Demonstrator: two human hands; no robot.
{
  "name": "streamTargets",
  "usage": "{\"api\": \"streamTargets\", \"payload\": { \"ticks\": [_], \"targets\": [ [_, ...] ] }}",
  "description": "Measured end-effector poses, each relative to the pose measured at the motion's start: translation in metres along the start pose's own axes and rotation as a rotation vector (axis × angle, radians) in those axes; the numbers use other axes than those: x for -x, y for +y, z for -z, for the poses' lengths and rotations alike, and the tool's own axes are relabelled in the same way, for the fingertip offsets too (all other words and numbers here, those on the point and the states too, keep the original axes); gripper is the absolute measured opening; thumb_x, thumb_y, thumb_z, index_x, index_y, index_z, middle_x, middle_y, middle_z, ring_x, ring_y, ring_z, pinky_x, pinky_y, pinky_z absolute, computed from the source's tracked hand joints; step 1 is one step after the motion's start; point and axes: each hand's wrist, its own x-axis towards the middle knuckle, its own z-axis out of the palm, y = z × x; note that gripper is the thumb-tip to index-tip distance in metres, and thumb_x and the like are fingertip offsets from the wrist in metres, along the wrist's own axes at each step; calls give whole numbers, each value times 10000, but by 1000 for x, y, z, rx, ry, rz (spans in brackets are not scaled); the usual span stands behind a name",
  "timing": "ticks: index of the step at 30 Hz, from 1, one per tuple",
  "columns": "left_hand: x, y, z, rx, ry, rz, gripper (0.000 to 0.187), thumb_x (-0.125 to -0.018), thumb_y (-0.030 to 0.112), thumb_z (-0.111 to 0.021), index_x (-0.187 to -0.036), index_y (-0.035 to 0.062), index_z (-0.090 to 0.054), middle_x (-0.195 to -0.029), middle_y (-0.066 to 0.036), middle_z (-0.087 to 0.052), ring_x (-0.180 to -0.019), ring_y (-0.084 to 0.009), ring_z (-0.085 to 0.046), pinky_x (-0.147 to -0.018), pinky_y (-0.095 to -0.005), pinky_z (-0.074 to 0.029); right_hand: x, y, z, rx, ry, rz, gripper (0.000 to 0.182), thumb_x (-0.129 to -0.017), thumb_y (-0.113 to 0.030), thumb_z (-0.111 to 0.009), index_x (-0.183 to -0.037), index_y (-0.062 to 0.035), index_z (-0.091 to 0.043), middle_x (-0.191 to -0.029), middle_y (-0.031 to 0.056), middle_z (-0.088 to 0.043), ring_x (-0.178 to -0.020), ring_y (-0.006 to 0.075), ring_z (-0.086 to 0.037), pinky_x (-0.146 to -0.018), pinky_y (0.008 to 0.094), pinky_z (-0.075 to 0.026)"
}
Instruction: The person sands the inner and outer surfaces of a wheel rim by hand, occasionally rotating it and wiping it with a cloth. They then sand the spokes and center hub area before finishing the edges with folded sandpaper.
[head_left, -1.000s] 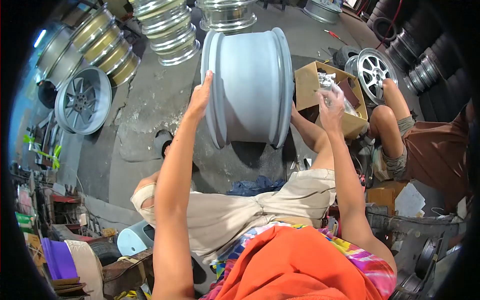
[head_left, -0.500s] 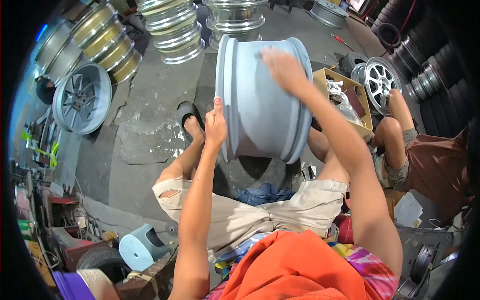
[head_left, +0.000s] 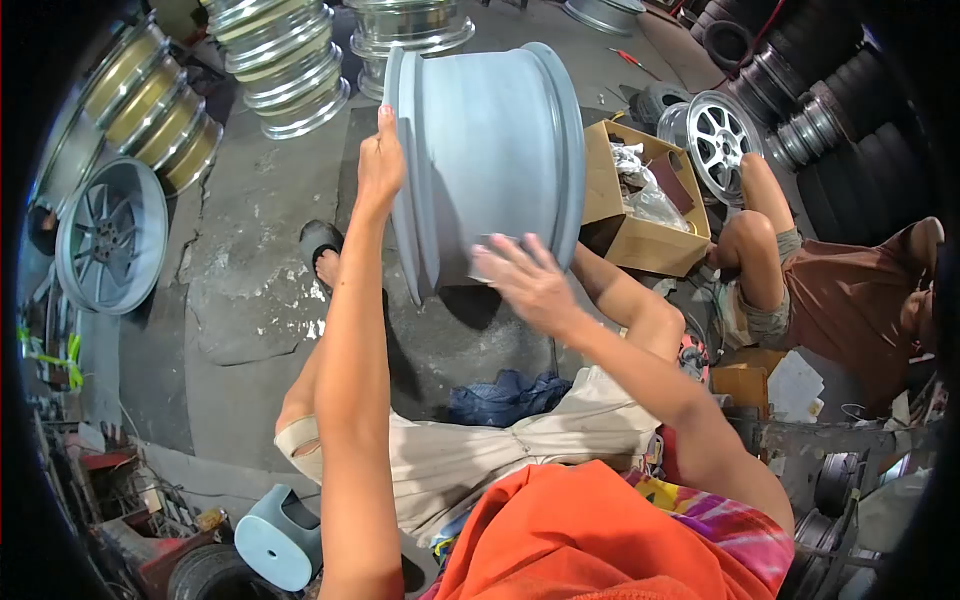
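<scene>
A wheel rim (head_left: 480, 150), matte blue-grey, stands in front of me between my legs, its wide barrel facing me. My left hand (head_left: 381, 165) is closed on the rim's left flange, thumb up. At the lower right of the barrel is my right hand (head_left: 530, 285), slightly blurred, its fingers stretched over a thin grey sheet (head_left: 482, 264) that looks like sandpaper. The sheet is mostly hidden beneath the fingers, close against the barrel's lower edge.
To the right stands a cardboard box (head_left: 650, 245) of plastic bags and scraps, with a silver wheel (head_left: 722, 145) behind it. Another person (head_left: 830, 290) sits at far right. Stacked rims (head_left: 285, 65) rise at the back. A blue cloth (head_left: 510, 398) and a light-blue stool (head_left: 275, 545) are nearer.
My right hand has swept down the barrel from its top to its lower edge. The rim has shifted and turned slightly, while my left hand stays on its left flange.
</scene>
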Motion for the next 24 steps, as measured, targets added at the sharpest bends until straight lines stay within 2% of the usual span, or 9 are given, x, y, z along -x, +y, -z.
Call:
{"api": "streamTargets", "payload": {
  "ticks": [3, 7, 9, 12, 13, 16, 17, 19, 24],
  "targets": [
    [-6, -1, -1, -55, -21, 64, 829, -1034, 615, -320, -805, -122, -623, -706, -122, -584, -739, -216, -528, -721, -415, -441, 12, 53, 47, 197, -136, 91, 524, -905, -143, -618, -1422, -127, -540, -1531, 18, -469, -1465, 228, -366, -1175, 517, -310],
    [-1, -3, 1, -37, -41, 101, 829, -1035, 611, -326, -818, -128, -633, -711, -133, -596, -728, -223, -541, -710, -417, -443, -98, 136, 59, 403, 137, -1, 402, -955, -246, -551, -1332, -119, -609, -1419, 95, -565, -1332, 278, -502, -1115, 531, -355],
    [-7, -16, 3, 1, -47, 93, 834, -1032, 621, -333, -801, -123, -629, -685, -123, -587, -698, -214, -534, -687, -407, -440, -164, 187, 43, 155, 69, -224, 341, -1028, -302, -449, -1229, -138, -670, -1239, 108, -667, -1258, 318, -546, -1065, 517, -390],
    [-19, -17, 11, -132, -64, 88, 830, -1016, 647, -376, -817, -111, -648, -694, -61, -570, -711, -173, -516, -691, -375, -453, -232, 210, 15, 328, -186, -314, 307, -954, -303, -488, -987, -154, -754, -978, 105, -742, -859, 327, -717, -733, 501, -551],
    [-25, -14, 9, -115, -57, 71, 829, -1012, 650, -381, -831, -113, -650, -716, -78, -588, -730, -183, -530, -712, -378, -459, -232, 207, -8, 342, -42, -275, 285, -922, -283, -510, -964, -141, -754, -955, 101, -742, -849, 340, -714, -722, 510, -547],
    [-58, -26, 0, -71, -40, -8, 826, -1005, 652, -386, -864, -115, -656, -770, -113, -622, -780, -203, -556, -759, -389, -466, -185, 108, -5, 117, 395, -133, 286, -924, -252, -535, -1110, -117, -705, -1234, 125, -647, -1209, 321, -576, -1017, 553, -427],
    [-67, -29, -4, -79, -1, -60, 823, -1003, 650, -388, -883, -116, -661, -803, -132, -639, -810, -213, -568, -784, -398, -466, -159, 75, -3, 349, 306, -38, 298, -912, -248, -568, -1167, -143, -681, -1333, 100, -599, -1284, 315, -532, -1060, 581, -393],
    [-67, -18, -9, -88, -10, -47, 822, -1003, 647, -387, -905, -121, -663, -835, -148, -648, -837, -224, -575, -808, -403, -464, -80, 24, -15, 49, 223, 122, 293, -880, -199, -610, -1159, -149, -685, -1426, 59, -551, -1408, 273, -430, -1155, 564, -331],
    [-31, -2, -4, -156, 31, -34, 826, -1009, 635, -375, -927, -143, -641, -798, -140, -632, -795, -235, -561, -780, -402, -458, 34, 67, 30, 177, -267, 237, 519, -845, -201, -670, -1359, -212, -596, -1591, -38, -353, -1508, 220, -240, -1240, 507, -224]
  ]
}}
